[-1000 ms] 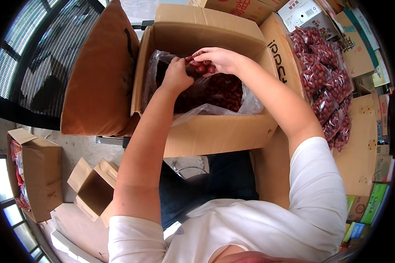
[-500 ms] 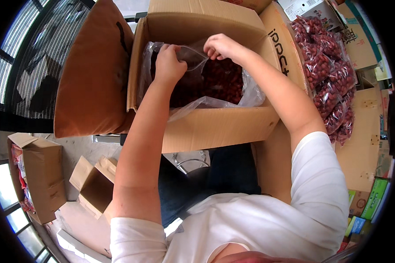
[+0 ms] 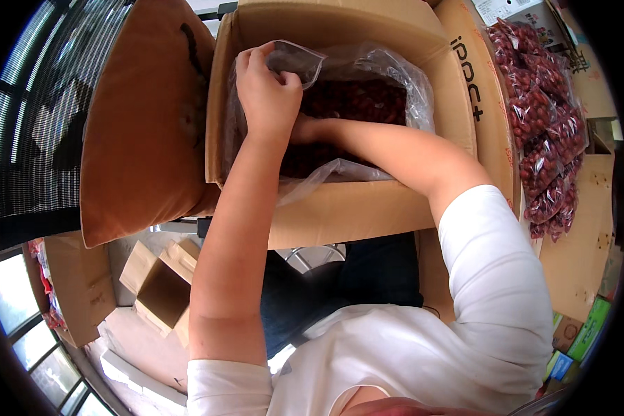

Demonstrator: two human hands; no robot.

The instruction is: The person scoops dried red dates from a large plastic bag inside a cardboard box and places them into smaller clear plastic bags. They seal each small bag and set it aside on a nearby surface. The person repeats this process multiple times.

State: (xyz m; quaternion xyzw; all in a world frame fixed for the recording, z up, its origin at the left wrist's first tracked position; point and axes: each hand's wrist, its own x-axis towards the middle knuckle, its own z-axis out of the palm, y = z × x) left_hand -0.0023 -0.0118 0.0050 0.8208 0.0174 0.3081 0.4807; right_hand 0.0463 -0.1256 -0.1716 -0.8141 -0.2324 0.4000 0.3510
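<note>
In the head view, the left hand [image 3: 267,90] pinches the rim of a clear plastic bag [image 3: 305,64], its fingers closed on the film and the bag spreading to their right. The right hand [image 3: 304,130] reaches below it into the red dates [image 3: 367,100] in the lined cardboard box [image 3: 347,211]; its fingers are hidden, so I cannot tell their opening or hold.
</note>
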